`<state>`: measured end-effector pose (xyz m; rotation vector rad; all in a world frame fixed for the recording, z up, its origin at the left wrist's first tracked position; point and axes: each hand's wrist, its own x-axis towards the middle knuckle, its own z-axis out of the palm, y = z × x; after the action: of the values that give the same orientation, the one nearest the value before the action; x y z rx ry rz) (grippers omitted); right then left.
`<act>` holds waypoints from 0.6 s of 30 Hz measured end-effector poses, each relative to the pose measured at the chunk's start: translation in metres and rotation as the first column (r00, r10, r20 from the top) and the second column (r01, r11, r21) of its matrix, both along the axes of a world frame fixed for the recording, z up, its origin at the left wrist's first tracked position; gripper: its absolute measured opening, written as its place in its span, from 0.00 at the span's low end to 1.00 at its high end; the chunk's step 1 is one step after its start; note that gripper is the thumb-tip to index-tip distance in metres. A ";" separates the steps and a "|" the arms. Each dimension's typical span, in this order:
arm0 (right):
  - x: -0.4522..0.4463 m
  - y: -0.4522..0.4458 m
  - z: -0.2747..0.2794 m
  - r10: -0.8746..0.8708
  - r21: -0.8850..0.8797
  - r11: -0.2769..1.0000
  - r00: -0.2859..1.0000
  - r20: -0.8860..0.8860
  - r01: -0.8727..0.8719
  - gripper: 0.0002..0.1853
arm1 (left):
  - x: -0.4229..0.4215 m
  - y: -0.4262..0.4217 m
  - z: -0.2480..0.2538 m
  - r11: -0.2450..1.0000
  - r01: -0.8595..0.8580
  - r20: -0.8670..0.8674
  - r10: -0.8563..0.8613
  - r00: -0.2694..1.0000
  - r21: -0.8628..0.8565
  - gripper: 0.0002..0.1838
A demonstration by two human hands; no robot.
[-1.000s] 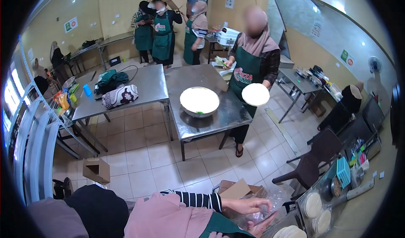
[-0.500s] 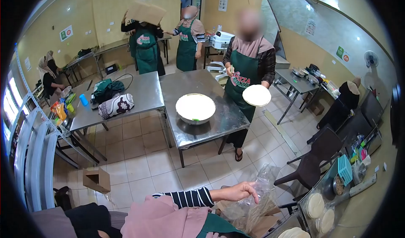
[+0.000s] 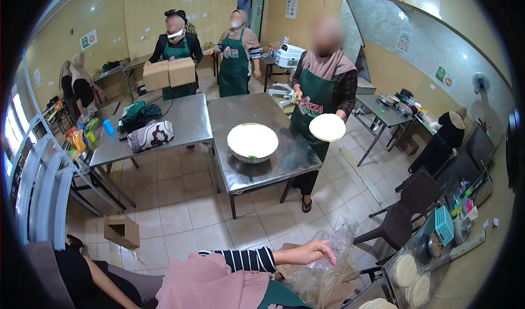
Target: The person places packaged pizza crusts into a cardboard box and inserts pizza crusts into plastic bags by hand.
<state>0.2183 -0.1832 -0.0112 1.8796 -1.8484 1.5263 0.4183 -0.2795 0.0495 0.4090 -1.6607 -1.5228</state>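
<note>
My left hand point(image 3: 313, 251), in a black-and-white striped sleeve, reaches right over a clear plastic bag point(image 3: 342, 238). Its fingers bend down and seem closed on the crumpled plastic, though the contact is partly hidden. Under the bag is brown cardboard point(image 3: 339, 293). My right hand is out of view. Stacks of flat round breads point(image 3: 406, 270) lie on the surface at lower right, some in clear plastic. Across from me a person point(image 3: 322, 84) holds a white round disc point(image 3: 327, 128) in one hand and a small pale-handled tool in the other.
A wide metal bowl point(image 3: 252, 154) with bright white contents stands on the metal table point(image 3: 240, 182). Dark plastic chairs point(image 3: 391, 224) stand to the right. An open cardboard box point(image 3: 121, 232) lies on the floor at left, near metal shelving point(image 3: 41, 194). Another person's arm point(image 3: 109, 282) is at lower left.
At the back, a person has lowered cardboard boxes from head height to the waist. The disc-holder's tool hand has dropped slightly. A bare arm now shows at lower left. My left hand stays nearly still.
</note>
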 end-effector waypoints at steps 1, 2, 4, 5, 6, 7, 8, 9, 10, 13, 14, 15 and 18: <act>0.001 -0.001 0.000 0.006 0.003 1.000 1.000 0.006 -0.006 0.31 | 0.001 0.001 -0.002 1.000 -0.009 -0.007 0.009 1.000 0.003 0.15; 0.001 -0.001 0.000 0.009 0.001 1.000 1.000 0.020 -0.009 0.30 | 0.001 0.001 -0.003 1.000 -0.010 -0.004 0.010 1.000 -0.024 0.16; 0.001 -0.004 0.001 0.016 -0.002 1.000 0.999 0.043 -0.016 0.30 | 0.001 0.000 -0.003 0.998 -0.013 -0.006 0.013 1.000 -0.062 0.17; 0.002 -0.005 0.001 0.018 -0.004 1.000 0.998 0.060 -0.018 0.30 | 0.002 0.001 -0.002 0.999 -0.035 0.016 0.036 0.999 -0.034 0.18; 0.001 -0.006 0.002 0.019 -0.001 1.000 0.997 0.073 -0.019 0.30 | 0.002 0.001 -0.002 0.998 -0.055 0.038 0.056 0.998 -0.005 0.20; 0.002 -0.007 0.003 0.019 -0.003 1.000 0.996 0.088 -0.018 0.29 | 0.003 0.000 -0.002 0.999 -0.053 0.036 0.053 0.998 -0.009 0.20; 0.002 -0.007 0.003 0.016 0.004 1.000 0.995 0.103 -0.017 0.29 | 0.004 0.000 -0.003 0.998 -0.051 0.043 0.050 0.998 0.028 0.20; 0.003 -0.008 0.005 0.013 0.007 1.000 0.992 0.122 -0.014 0.29 | 0.004 0.000 -0.003 0.997 -0.045 0.054 0.041 0.998 0.068 0.21; 0.004 -0.007 0.005 0.003 0.017 1.000 0.991 0.134 -0.005 0.29 | 0.002 0.000 -0.005 0.997 -0.030 0.060 0.026 0.998 0.070 0.21; 0.006 -0.009 0.010 -0.013 0.025 1.000 0.984 0.178 0.009 0.28 | -0.007 -0.002 -0.007 0.991 -0.056 0.127 0.071 0.989 -0.122 0.21; 0.007 -0.009 0.011 -0.014 0.024 1.000 0.980 0.196 0.009 0.28 | -0.011 -0.001 -0.004 0.981 -0.073 0.150 0.100 0.984 -0.179 0.22; 0.008 -0.009 0.012 -0.014 0.025 1.000 0.977 0.211 0.009 0.28 | -0.014 0.001 -0.003 0.969 -0.091 0.169 0.132 0.977 -0.231 0.22; 0.012 -0.007 0.017 -0.009 0.043 0.999 0.970 0.242 -0.001 0.27 | -0.015 0.000 0.003 0.978 -0.083 0.240 0.129 0.962 -0.193 0.23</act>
<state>0.2301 -0.1900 0.0061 1.7727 -1.9948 1.8004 0.4034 -0.2792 0.0528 0.6027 -1.9233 -1.2681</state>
